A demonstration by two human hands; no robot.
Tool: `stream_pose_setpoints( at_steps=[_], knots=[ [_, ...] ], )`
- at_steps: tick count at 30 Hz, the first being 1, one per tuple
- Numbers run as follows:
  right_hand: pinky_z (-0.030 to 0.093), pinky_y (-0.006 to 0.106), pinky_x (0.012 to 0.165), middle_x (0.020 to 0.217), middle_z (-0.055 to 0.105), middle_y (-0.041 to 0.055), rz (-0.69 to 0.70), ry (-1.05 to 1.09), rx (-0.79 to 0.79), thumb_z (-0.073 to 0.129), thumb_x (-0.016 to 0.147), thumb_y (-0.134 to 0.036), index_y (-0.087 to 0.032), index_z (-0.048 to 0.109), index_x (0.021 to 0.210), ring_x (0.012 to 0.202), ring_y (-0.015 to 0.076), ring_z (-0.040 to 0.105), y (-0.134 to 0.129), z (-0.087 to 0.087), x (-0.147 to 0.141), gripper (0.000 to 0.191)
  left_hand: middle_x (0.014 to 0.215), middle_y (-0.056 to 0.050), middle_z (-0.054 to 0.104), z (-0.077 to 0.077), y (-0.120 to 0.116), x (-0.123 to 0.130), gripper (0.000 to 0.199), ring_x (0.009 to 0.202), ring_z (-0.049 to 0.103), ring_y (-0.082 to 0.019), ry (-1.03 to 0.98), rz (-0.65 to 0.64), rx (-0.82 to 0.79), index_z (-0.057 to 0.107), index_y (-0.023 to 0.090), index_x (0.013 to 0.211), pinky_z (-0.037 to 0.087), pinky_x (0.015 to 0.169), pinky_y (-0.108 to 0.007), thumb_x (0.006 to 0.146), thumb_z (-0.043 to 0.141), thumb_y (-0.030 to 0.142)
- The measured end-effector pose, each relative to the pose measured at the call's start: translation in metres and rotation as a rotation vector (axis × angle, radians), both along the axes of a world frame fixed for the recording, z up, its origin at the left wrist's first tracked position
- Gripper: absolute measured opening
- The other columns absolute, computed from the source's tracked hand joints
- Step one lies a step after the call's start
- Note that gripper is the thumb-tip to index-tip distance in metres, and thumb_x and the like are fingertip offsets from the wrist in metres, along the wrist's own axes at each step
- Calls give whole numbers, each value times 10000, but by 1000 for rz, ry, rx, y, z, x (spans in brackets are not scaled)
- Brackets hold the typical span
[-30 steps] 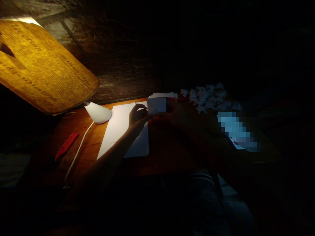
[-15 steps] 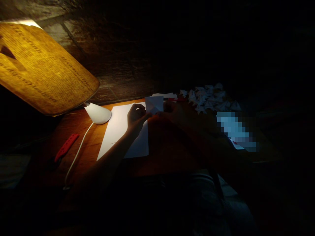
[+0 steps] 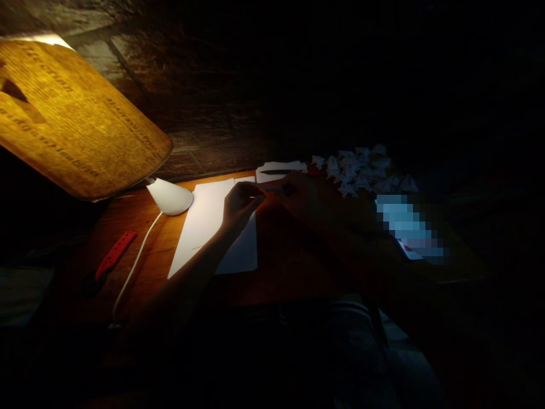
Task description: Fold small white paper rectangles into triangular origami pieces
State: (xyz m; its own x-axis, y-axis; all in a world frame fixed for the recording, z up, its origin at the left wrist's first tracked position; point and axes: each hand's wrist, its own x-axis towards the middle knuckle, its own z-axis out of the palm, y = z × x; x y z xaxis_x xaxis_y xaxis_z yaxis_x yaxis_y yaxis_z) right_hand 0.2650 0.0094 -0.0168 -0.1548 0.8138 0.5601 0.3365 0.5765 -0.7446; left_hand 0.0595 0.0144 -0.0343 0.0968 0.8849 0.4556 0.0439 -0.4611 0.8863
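Both hands are raised over the wooden table, close together. My left hand [image 3: 239, 205] is lit by the lamp, its thumb and fingers closed in a pinch on a small piece of paper [image 3: 269, 186]. At the paper's other side is my right hand [image 3: 299, 193], in deep shadow, its fingers bent and gripping it. The paper shows almost edge-on, so its folds are hidden. Under and beside my left hand lie white sheets [image 3: 204, 233]. Behind the hands, scissors [image 3: 276, 171] with dark blades rest on smaller cut papers [image 3: 264, 178].
A lamp with a printed yellow shade [image 3: 85, 119] and white base [image 3: 170, 196] stands at left, with its cable [image 3: 135, 270]. A red strap [image 3: 116, 254] lies nearby. Several folded white paper pieces [image 3: 351, 170] are heaped at right, above a lit, pixelated phone [image 3: 406, 224].
The small paper has tipped from facing me to nearly edge-on, uncovering the scissors and cut papers behind. My left fingers have moved slightly up and right.
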Motion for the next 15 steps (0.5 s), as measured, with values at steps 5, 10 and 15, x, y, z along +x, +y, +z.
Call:
stream_pose_setpoints(
  at_steps=[5, 10, 15],
  knots=[
    [559, 397, 889, 1092, 701, 82, 144, -181, 112, 765, 877, -218, -214, 732, 1039, 997, 241, 661, 0, 0, 1, 165, 1138, -103, 772, 2, -8, 6, 548, 1038, 757, -256, -72, -103, -49, 679, 199, 1139, 641, 879, -366, 710, 941, 419],
    [575, 402, 900, 1166, 683, 98, 177, -231, 80, 752, 890, -221, -227, 738, 1205, 1040, 252, 662, -4, -1, -2, 315, 978, -72, 772, -3, -6, 2, 463, 911, 761, -239, -51, -117, -131, 688, 187, 1093, 624, 792, -339, 750, 901, 412],
    [572, 358, 824, 1095, 728, 80, 120, -118, 11, 671, 954, -272, -228, 729, 1188, 952, 221, 682, -7, 1, -2, 245, 865, -21, 708, -4, 2, -2, 378, 768, 696, -158, -70, 17, -97, 642, 193, 987, 579, 697, -260, 755, 883, 369]
  ],
)
